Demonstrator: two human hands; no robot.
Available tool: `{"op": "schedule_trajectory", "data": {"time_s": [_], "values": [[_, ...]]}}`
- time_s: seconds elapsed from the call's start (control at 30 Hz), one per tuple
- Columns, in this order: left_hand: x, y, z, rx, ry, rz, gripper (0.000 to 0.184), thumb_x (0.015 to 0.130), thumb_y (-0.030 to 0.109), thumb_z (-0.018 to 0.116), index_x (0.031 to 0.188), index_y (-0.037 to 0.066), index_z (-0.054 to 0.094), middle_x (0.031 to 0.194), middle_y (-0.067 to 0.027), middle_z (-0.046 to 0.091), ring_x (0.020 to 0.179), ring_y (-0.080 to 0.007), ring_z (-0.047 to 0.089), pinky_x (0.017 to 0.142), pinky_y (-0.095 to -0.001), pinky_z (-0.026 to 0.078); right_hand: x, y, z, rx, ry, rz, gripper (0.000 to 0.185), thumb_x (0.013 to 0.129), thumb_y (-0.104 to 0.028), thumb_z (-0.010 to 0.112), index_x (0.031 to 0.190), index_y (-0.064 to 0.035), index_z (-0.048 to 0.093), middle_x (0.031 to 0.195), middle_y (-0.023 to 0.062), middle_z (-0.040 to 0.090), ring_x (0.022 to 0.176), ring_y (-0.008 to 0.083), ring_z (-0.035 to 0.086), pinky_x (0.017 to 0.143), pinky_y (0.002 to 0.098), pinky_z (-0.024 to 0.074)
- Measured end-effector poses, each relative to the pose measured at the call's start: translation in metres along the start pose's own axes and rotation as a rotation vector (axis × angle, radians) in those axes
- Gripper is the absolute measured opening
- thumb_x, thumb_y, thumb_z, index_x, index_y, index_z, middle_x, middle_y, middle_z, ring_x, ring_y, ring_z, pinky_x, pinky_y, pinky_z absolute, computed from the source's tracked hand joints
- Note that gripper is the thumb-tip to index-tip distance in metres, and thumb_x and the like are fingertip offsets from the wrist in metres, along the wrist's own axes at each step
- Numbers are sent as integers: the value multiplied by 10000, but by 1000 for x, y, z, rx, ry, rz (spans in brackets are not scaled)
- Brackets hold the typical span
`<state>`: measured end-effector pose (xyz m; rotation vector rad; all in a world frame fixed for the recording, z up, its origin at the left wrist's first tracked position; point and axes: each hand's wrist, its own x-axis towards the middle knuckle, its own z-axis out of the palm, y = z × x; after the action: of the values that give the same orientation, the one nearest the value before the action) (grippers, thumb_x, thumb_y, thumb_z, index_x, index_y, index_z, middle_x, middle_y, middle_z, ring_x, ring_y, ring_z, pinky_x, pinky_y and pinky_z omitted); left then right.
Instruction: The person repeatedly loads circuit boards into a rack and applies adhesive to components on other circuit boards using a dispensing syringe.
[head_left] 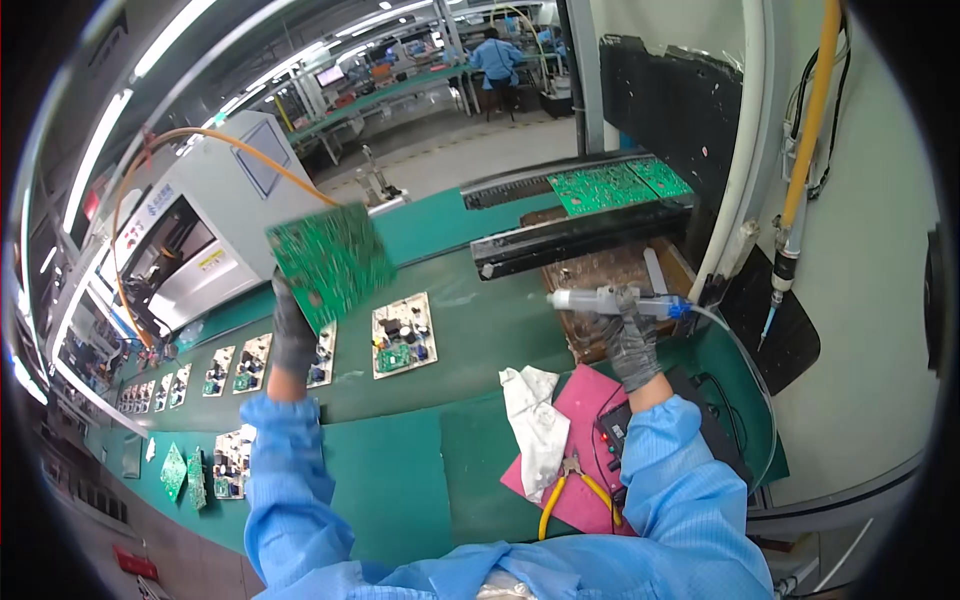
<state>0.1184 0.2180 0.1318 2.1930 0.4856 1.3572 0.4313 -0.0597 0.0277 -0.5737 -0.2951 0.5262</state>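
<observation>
Over the green belt [485, 345], a green circuit board [335, 258], blurred, is gripped by its left edge in the gloved left hand [293, 335] towards ten o'clock. A smaller component board [403, 337] is laid flat at eight o'clock — and at three, well apart, a syringe [660, 306] is clasped by the right hand [632, 348].

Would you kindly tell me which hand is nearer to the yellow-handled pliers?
Right. The right hand holds a syringe-like tube beyond and slightly right of the yellow-handled pliers; the left hand grips a green circuit board well to their left.
</observation>
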Motion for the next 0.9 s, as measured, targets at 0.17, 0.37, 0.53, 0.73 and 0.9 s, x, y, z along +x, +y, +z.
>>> {"op": "schedule_trajectory", "data": {"time_s": [0.17,0.37,0.53,0.73,0.9], "values": [[63,-78,78,-1465,73,-640,583,776,651,279,1032,170,485,978,-32,558,847,-225,506,632,-358,408,36,10,-66,-755,196,-422,285,729,-171,679,846,-41,455,788,46,504,712,128,496,645,256,438],[89,-100,193,-1546,-159,-783,602,761,659,304,1020,151,495,931,-44,567,795,-236,532,646,-371,446,47,29,-92,-796,253,-358,297,726,-110,664,900,-36,436,833,55,505,721,141,508,643,265,445],[103,-89,250,-1423,-87,-953,559,759,638,372,998,154,513,882,-41,583,776,-228,548,584,-358,450,36,14,-64,-684,267,-374,240,776,-163,624,905,-41,463,779,52,537,672,162,555,552,289,500],[110,-129,286,-1439,-299,-999,664,731,690,326,1029,122,497,949,-85,549,783,-259,528,638,-386,481,20,9,-32,-172,408,-111,343,760,-258,645,988,-79,461,892,52,515,813,159,540,559,289,506],[94,-127,294,-1443,-197,-967,671,691,689,402,995,100,504,867,-105,572,739,-267,550,612,-401,492,21,9,-41,-255,333,-87,407,757,-294,644,1051,-105,436,934,47,498,853,155,520,601,292,510]]}}
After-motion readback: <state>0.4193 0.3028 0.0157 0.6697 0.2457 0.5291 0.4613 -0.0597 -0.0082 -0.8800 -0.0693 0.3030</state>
